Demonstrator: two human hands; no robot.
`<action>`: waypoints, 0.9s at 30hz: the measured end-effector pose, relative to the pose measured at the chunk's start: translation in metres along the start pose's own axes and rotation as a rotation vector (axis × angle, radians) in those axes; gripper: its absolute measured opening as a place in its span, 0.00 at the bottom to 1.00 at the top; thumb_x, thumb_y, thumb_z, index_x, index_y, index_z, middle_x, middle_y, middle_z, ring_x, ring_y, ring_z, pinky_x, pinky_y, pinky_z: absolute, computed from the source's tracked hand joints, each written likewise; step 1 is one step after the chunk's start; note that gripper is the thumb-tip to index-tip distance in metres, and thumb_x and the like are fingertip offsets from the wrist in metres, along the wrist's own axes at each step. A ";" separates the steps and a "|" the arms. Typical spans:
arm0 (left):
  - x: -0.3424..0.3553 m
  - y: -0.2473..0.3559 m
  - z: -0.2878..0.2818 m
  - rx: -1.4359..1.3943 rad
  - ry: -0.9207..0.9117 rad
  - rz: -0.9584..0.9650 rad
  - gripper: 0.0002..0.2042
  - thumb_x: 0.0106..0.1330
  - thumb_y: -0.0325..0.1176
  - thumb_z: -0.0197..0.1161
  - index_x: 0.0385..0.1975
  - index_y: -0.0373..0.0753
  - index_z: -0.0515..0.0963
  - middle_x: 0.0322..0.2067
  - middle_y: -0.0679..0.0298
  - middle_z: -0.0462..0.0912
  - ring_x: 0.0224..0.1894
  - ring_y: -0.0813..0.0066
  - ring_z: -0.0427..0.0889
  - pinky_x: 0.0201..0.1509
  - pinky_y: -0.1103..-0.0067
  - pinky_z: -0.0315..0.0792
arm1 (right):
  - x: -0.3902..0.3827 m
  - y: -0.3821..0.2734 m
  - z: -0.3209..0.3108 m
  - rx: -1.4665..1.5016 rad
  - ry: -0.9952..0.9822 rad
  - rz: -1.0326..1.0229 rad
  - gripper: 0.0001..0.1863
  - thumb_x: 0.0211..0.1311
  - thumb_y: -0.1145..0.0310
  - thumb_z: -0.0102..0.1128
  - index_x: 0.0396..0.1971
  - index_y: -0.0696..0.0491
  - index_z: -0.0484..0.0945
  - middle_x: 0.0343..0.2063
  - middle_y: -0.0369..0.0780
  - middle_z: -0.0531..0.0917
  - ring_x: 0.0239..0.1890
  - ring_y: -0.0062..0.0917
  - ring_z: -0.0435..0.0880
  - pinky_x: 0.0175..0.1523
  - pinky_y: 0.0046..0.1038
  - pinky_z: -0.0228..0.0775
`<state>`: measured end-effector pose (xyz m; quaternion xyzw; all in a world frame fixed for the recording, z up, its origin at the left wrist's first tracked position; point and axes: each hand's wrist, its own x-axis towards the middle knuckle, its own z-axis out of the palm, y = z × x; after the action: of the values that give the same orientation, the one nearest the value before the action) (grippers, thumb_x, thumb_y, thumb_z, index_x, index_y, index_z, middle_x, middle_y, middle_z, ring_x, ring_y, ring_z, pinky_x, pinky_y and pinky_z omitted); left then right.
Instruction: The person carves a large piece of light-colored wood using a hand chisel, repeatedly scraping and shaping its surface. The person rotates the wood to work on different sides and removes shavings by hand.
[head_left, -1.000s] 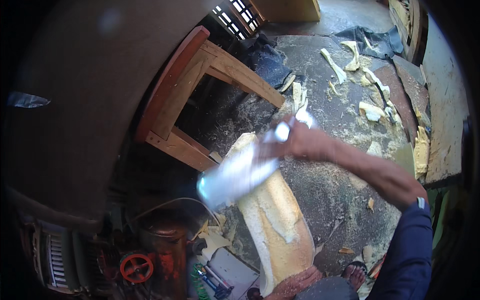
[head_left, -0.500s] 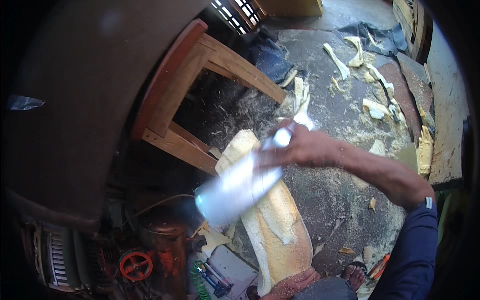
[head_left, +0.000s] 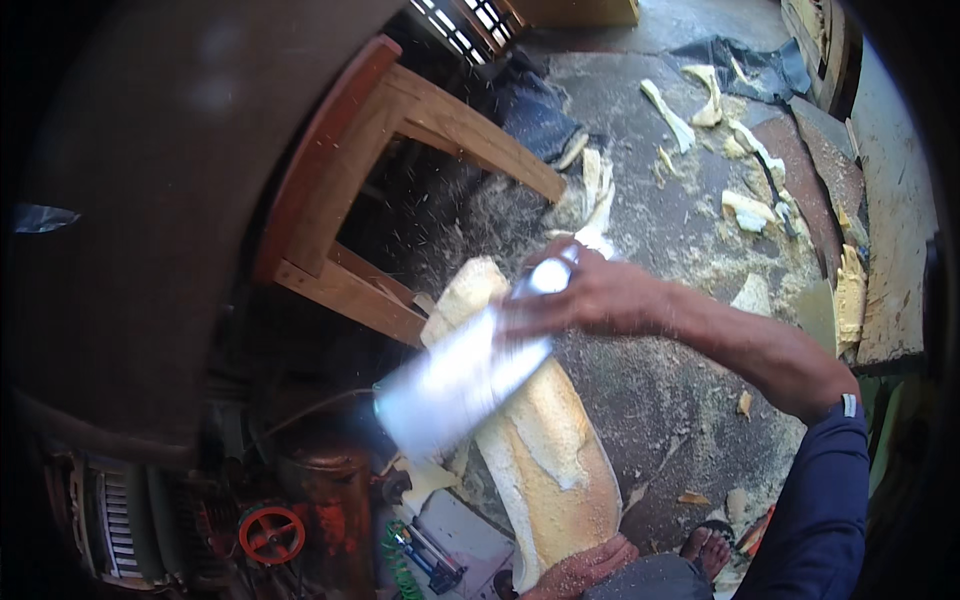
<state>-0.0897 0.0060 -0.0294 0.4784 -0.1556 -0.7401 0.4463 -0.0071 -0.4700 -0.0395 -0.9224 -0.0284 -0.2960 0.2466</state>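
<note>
Yellow-white crumbly foam slab (head_left: 560,430); far end just right of a red-edged brown wooden frame (head_left: 350,303). Right hand (head_left: 595,290), fingers wrapped round blurred silvery-white tool (head_left: 450,385), angles it across slab, tip on frame's near side. Left hand: can't tell. Grip same as half a second ago. Crumb-strewn dark floor (head_left: 680,400) open, frame's right.

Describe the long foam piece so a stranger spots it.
Find the wooden frame. Down and right of it, the right hand grips a blurred tool. Beneath that tool runs the foam piece, pale yellow, far larger than the scattered scraps.
</note>
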 end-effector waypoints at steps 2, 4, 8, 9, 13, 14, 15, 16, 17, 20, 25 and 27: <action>0.002 0.008 -0.001 -0.126 0.022 -0.102 0.14 0.77 0.39 0.56 0.55 0.39 0.69 0.48 0.69 0.67 0.52 0.74 0.65 0.61 0.79 0.61 | -0.002 0.001 0.001 0.073 -0.119 0.032 0.37 0.66 0.80 0.62 0.66 0.19 0.77 0.68 0.22 0.78 0.71 0.35 0.74 0.78 0.46 0.64; 0.004 0.016 0.000 -0.117 0.025 -0.113 0.15 0.77 0.39 0.56 0.56 0.39 0.68 0.49 0.68 0.67 0.54 0.74 0.65 0.63 0.79 0.61 | -0.002 0.003 -0.002 -0.235 -0.077 0.076 0.32 0.66 0.75 0.65 0.65 0.22 0.79 0.64 0.25 0.82 0.70 0.34 0.74 0.77 0.45 0.65; 0.009 0.029 0.001 -0.110 0.025 -0.154 0.18 0.77 0.39 0.56 0.59 0.38 0.67 0.53 0.67 0.67 0.57 0.73 0.65 0.66 0.78 0.60 | 0.001 -0.014 -0.006 0.296 -0.135 0.370 0.23 0.70 0.64 0.66 0.63 0.28 0.82 0.63 0.27 0.84 0.74 0.31 0.67 0.80 0.41 0.59; 0.010 0.031 0.001 -0.049 0.066 -0.229 0.18 0.77 0.39 0.56 0.60 0.37 0.67 0.54 0.66 0.67 0.58 0.72 0.65 0.66 0.78 0.60 | -0.002 -0.009 -0.001 0.147 -0.124 0.191 0.24 0.71 0.67 0.64 0.62 0.26 0.82 0.65 0.26 0.82 0.74 0.32 0.68 0.80 0.40 0.60; 0.007 0.035 0.005 -0.026 0.024 -0.196 0.21 0.77 0.39 0.56 0.63 0.36 0.65 0.58 0.65 0.68 0.62 0.71 0.65 0.69 0.77 0.59 | -0.001 0.003 -0.002 -0.452 0.049 0.012 0.31 0.69 0.71 0.65 0.64 0.18 0.79 0.70 0.25 0.77 0.73 0.33 0.70 0.78 0.43 0.63; 0.007 0.037 0.005 -0.020 0.021 -0.199 0.21 0.77 0.39 0.55 0.64 0.36 0.65 0.58 0.64 0.68 0.63 0.71 0.65 0.70 0.77 0.59 | -0.001 0.006 -0.002 -0.320 -0.006 0.006 0.31 0.69 0.72 0.64 0.65 0.19 0.78 0.69 0.26 0.78 0.73 0.34 0.70 0.79 0.43 0.63; 0.006 0.038 0.005 -0.015 0.025 -0.213 0.22 0.77 0.39 0.55 0.65 0.36 0.65 0.59 0.64 0.68 0.64 0.71 0.65 0.71 0.76 0.59 | -0.002 0.008 -0.001 -0.180 0.002 0.007 0.32 0.69 0.73 0.63 0.65 0.19 0.78 0.68 0.28 0.79 0.73 0.36 0.70 0.79 0.43 0.62; 0.007 0.039 0.004 -0.011 0.022 -0.233 0.23 0.77 0.39 0.55 0.66 0.35 0.64 0.60 0.64 0.68 0.65 0.71 0.65 0.72 0.76 0.59 | -0.002 0.010 -0.001 -0.037 0.008 0.017 0.33 0.69 0.74 0.62 0.66 0.20 0.78 0.67 0.29 0.80 0.73 0.38 0.70 0.79 0.43 0.62; 0.006 0.040 0.004 -0.002 0.022 -0.243 0.23 0.77 0.39 0.55 0.66 0.35 0.64 0.61 0.63 0.68 0.66 0.70 0.65 0.72 0.76 0.58 | -0.002 0.012 -0.001 0.009 -0.060 0.085 0.32 0.69 0.74 0.61 0.66 0.21 0.78 0.67 0.29 0.80 0.73 0.38 0.70 0.79 0.43 0.62; 0.005 0.040 0.004 0.000 0.025 -0.253 0.25 0.77 0.40 0.55 0.69 0.34 0.63 0.64 0.62 0.68 0.68 0.69 0.64 0.75 0.75 0.58 | -0.002 0.017 -0.006 -0.427 -0.057 0.218 0.28 0.71 0.73 0.60 0.65 0.28 0.80 0.69 0.25 0.78 0.71 0.35 0.72 0.77 0.42 0.64; 0.010 0.047 0.004 -0.040 0.037 -0.273 0.29 0.77 0.40 0.55 0.73 0.33 0.61 0.68 0.60 0.69 0.73 0.68 0.64 0.79 0.74 0.57 | -0.006 0.005 -0.001 -0.215 -0.148 -0.076 0.28 0.69 0.72 0.63 0.65 0.27 0.81 0.68 0.25 0.79 0.69 0.34 0.73 0.77 0.37 0.65; 0.009 0.052 0.005 -0.006 0.048 -0.286 0.30 0.77 0.40 0.54 0.74 0.32 0.60 0.70 0.60 0.69 0.75 0.68 0.64 0.80 0.73 0.57 | -0.003 0.005 -0.009 -0.463 -0.054 0.133 0.31 0.68 0.75 0.62 0.66 0.27 0.79 0.70 0.26 0.77 0.67 0.37 0.76 0.77 0.36 0.67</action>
<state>-0.0688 -0.0310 0.0017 0.5121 -0.0729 -0.7849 0.3411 -0.0133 -0.4786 -0.0375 -0.9618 0.0945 -0.2529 0.0465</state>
